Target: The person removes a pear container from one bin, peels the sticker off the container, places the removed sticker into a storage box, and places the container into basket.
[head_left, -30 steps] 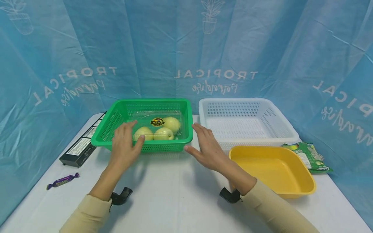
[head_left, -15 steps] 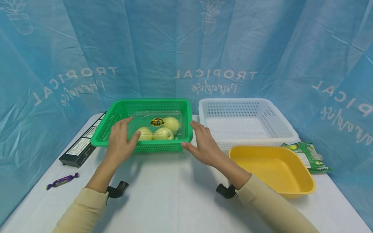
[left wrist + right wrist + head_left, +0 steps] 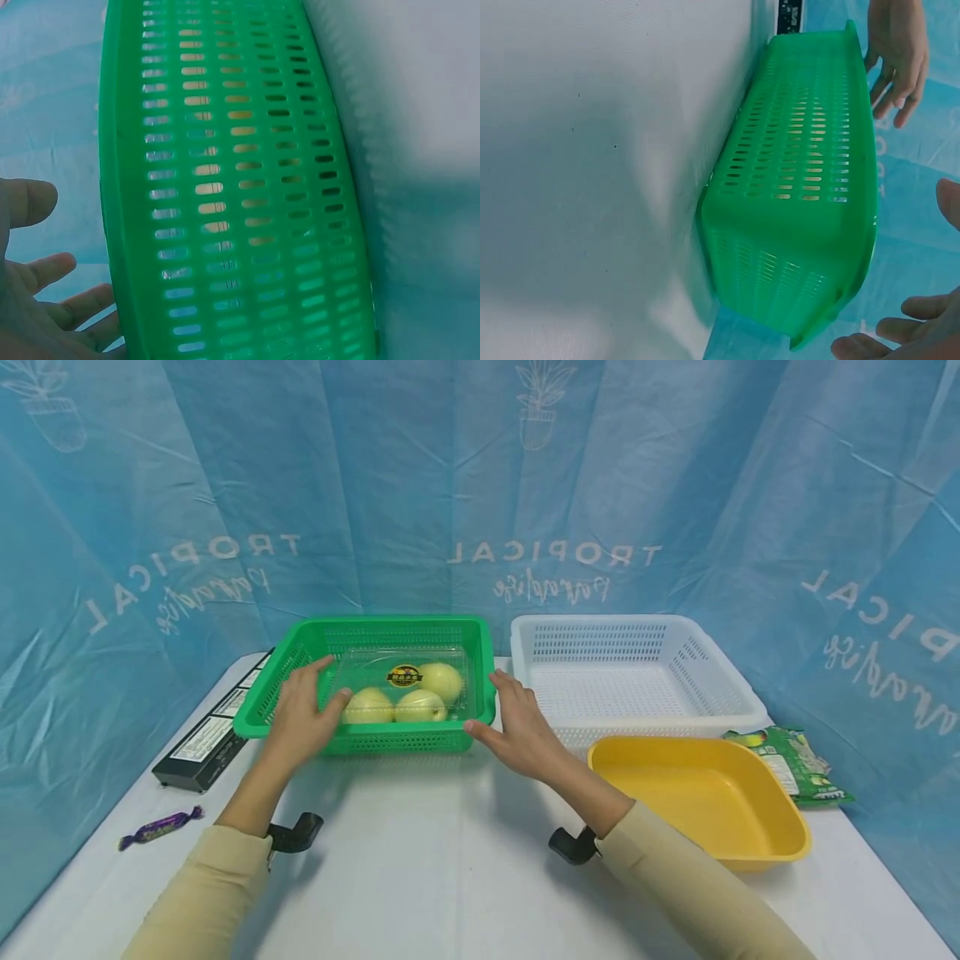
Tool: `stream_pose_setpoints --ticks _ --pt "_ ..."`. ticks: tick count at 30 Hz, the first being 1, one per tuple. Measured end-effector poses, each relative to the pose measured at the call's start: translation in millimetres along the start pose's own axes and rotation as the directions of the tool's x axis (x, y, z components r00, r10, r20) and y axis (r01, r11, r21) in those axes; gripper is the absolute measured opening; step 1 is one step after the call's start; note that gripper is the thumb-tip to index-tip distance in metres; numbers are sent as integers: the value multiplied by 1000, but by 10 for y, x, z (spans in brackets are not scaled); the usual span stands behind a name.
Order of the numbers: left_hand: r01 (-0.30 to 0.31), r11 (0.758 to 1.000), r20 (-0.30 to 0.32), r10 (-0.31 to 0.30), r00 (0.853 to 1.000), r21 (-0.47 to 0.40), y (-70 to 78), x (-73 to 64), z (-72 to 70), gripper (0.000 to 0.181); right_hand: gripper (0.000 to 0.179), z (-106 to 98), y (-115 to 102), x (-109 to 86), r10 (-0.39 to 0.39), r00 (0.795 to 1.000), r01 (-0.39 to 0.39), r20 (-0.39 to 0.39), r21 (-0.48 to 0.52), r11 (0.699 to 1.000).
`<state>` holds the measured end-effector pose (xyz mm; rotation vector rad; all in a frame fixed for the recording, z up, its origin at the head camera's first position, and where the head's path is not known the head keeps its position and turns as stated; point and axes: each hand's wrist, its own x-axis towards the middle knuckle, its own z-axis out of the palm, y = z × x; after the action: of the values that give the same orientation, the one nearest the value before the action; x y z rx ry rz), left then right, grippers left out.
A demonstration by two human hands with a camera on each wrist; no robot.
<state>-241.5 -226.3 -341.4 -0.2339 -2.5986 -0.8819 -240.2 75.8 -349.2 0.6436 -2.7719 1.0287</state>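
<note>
In the head view a green basket (image 3: 405,742) stands toward the back left of the table. Inside it lies a clear plastic box (image 3: 352,670) with a dark and yellow label, holding pale yellow-green round fruits (image 3: 441,682). Over the basket's front left part hovers my left hand (image 3: 302,720), fingers spread and thumb apart, gripping nothing. At the basket's front right corner is my right hand (image 3: 519,733), fingers extended, beside the rim; whether it touches is unclear. The right wrist view shows that hand (image 3: 922,330) loosely spread near the green rim.
A white basket (image 3: 637,727) stands right of the green one, with a yellow tub (image 3: 697,793) before it. A green packet (image 3: 798,767) lies at far right. On the left are a black box (image 3: 198,743) and a purple-wrapped candy (image 3: 161,828). A blue curtain (image 3: 420,485) hangs behind.
My left hand has moved left, from over the plastic box toward the basket's left part. My right hand has shifted slightly left. The basket stays put.
</note>
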Motion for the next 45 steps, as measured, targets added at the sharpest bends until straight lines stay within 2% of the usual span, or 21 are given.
stream_pose_setpoints --ticks 4,10,16,24,31,45 --pt "19 1000 18 -19 1000 -5 -37 35 -30 58 81 36 8 38 16 999 -16 30 18 1000" --pt "46 999 45 -46 998 -1 -62 85 -79 60 83 85 7 90 29 999 -30 27 48 998" --pt "87 996 113 -86 990 -4 -162 148 -92 63 83 130 18 136 58 998 -60 30 82 995" --pt "149 988 223 -138 965 -34 -245 215 -91 67 81 169 54 172 65 998 -66 18 124 990" --pt "167 983 306 -137 942 -74 -292 303 -84 70 80 203 78 194 59 998 -58 2 167 984" --pt "243 964 389 -184 903 -108 -322 410 -48 71 82 262 109 235 78 997 -76 -3 189 979"
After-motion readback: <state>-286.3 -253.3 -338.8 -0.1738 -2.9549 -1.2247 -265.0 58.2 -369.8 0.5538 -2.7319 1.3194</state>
